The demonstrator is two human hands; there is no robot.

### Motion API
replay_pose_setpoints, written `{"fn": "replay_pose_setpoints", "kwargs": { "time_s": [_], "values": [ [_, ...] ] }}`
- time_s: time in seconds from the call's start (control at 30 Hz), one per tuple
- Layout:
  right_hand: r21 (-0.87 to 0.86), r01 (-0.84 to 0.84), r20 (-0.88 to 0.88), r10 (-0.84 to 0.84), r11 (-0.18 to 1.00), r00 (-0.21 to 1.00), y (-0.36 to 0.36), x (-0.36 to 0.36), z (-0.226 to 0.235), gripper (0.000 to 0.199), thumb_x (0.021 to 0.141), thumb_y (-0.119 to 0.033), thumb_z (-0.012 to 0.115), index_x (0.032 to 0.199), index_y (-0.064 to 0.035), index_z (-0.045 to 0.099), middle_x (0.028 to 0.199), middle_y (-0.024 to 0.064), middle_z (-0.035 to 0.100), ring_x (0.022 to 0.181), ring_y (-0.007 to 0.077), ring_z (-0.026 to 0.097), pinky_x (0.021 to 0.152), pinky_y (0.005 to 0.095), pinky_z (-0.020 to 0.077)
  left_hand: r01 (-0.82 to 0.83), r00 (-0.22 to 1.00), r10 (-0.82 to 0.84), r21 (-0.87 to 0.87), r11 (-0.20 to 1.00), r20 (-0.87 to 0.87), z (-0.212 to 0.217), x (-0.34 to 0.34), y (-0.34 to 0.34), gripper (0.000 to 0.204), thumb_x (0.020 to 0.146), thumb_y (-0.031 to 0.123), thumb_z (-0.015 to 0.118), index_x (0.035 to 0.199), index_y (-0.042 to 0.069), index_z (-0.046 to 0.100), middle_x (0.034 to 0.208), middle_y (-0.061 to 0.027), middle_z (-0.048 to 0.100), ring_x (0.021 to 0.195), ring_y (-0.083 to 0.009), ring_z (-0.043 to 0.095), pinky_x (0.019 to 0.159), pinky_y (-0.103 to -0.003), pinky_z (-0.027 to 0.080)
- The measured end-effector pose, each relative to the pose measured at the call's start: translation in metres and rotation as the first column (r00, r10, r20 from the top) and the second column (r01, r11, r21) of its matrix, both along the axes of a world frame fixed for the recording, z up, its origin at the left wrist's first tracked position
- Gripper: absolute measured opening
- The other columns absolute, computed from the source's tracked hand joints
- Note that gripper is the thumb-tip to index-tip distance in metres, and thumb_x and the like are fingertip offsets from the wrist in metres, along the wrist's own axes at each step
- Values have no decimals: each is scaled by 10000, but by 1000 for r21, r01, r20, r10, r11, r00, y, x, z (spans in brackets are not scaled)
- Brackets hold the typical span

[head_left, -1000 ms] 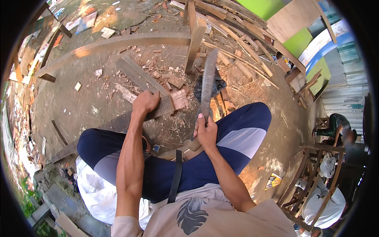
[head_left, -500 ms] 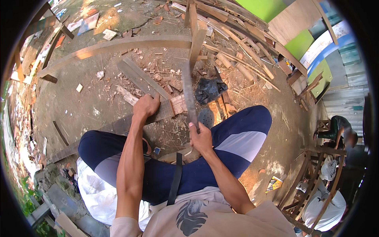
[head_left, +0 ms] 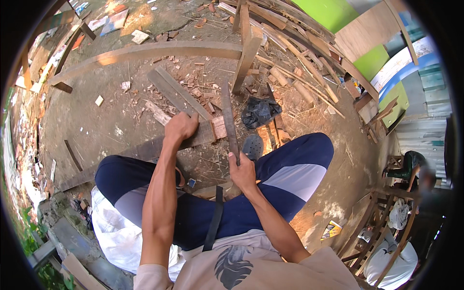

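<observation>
My left hand (head_left: 181, 126) is closed over the upper edge of a long dark wooden plank (head_left: 202, 134), which lies aslant in front of my legs. Fresh pale wood shows at the plank's right end, where it has been cut. In my right hand (head_left: 242, 171) is a machete (head_left: 228, 113), its long dark blade pointing away from me. The blade is just right of the plank's cut end, and I cannot tell whether it touches. My fingers hide the machete's handle.
Two loose boards (head_left: 176, 92) lie beyond the plank among wood chips. A black plastic bag (head_left: 261, 112) sits right of the blade, near a grey perforated clog (head_left: 253, 146). A timber frame (head_left: 159, 49) spans the far side. At right, another person (head_left: 414, 166) is near wooden furniture.
The machete has shifted slightly, its blade leaning a little more to the left, and my right hand has turned about the handle. My left hand stays on the plank.
</observation>
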State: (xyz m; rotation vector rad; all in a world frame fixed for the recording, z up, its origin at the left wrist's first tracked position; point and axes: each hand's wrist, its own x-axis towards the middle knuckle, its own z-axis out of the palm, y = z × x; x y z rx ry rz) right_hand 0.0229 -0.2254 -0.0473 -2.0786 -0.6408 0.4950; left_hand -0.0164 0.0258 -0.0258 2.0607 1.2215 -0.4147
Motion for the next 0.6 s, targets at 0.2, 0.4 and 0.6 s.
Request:
{"fn": "replay_pose_setpoints", "kwargs": {
  "time_s": [0.2,0.4,0.6],
  "values": [
    [180,277,-371,-195,944,908,3,-2,12,316,1031,-265,589,832,-21,563,574,13,549,436,86,536,408,291,409,-2,999,0,44,999,32,-11,-4,1,726,953,531,387,1124,-110,684,1124,-344,665,1122,-456,644,993,-476,484],
    [40,102,-365,-81,994,928,3,-10,7,358,1032,-265,588,772,-31,510,589,20,554,437,82,524,409,262,405,-13,1000,13,-21,1000,17,-2,-3,2,697,953,495,406,1206,-115,630,1208,-350,629,1185,-455,606,1029,-483,462],
    [3,65,-177,-63,998,982,0,-3,-11,294,1029,-255,571,851,-23,596,612,30,589,437,89,528,421,280,412,-26,1000,26,-6,1000,-9,-5,-1,4,719,960,526,390,1171,-102,671,1175,-327,659,1166,-441,629,1029,-471,465]
  ]
}}
